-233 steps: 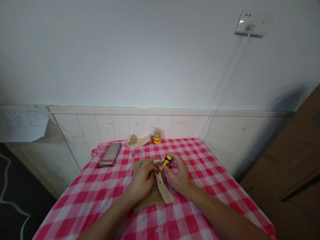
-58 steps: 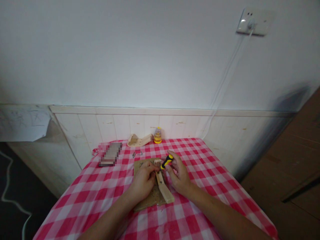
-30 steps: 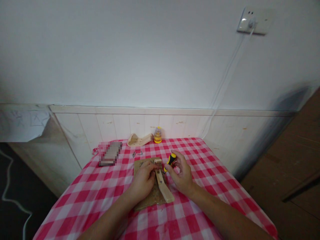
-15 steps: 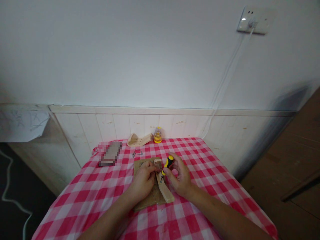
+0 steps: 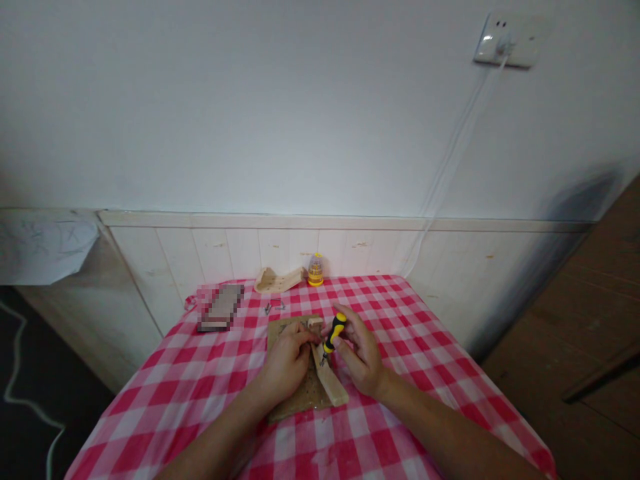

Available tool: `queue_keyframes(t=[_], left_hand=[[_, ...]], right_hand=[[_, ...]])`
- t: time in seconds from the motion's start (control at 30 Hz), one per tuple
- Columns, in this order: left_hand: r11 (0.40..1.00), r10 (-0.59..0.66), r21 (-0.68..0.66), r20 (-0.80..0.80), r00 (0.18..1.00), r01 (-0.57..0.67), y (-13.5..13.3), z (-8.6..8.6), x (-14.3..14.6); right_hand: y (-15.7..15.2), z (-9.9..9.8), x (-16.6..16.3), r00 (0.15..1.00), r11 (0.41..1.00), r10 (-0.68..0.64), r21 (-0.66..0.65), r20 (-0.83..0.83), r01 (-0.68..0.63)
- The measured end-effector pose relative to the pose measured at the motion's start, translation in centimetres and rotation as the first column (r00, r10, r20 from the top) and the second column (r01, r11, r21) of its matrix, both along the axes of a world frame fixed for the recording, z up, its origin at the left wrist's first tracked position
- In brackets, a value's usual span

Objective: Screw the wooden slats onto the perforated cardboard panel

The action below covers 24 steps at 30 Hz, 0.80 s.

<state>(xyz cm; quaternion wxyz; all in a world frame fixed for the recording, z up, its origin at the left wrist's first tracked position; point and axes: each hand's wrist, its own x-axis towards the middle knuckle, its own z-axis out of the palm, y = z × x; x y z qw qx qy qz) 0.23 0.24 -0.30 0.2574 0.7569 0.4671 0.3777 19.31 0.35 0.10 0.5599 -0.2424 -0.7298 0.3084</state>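
Note:
My right hand is closed round a small black and yellow screwdriver, its tip pointing down onto a pale wooden strip. The strip lies lengthwise on a brown cork-like board on the red and white checked tablecloth. My left hand rests on the board with its fingers curled against the far end of the strip, beside a small wooden block. What the left fingertips pinch is hidden.
At the table's far edge lie a curved wooden piece and a yellow screwdriver-bit holder. A few small metal parts lie behind the board. A blurred dark rectangle sits far left. A wall socket with a white cable is upper right.
My right hand brought the screwdriver back from the right and lowered it, so its tip now meets the wooden strip more upright. My left hand has stayed put.

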Motion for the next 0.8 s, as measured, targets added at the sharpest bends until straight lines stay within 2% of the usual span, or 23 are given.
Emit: queue_keyframes(t=[0.27,0.67,0.8], left_hand=[[1.000,0.020,0.010,-0.028,0.999,-0.019,0.1,0.0,0.0],[0.999,0.038,0.027,-0.007,0.999,-0.038,0.1,-0.4,0.1],[0.999,0.037,0.017,-0.010,0.999,-0.037,0.1,-0.3,0.1]], right_hand=[[0.6,-0.3,-0.5,0.984,0.984,-0.172,0.060,0.035,0.170],[1.7,-1.1,-0.6,0.963,0.966,-0.259,-0.027,-0.073,0.258],[2.0,-1.4,-0.6,0.960,0.961,-0.276,-0.022,-0.051,0.275]])
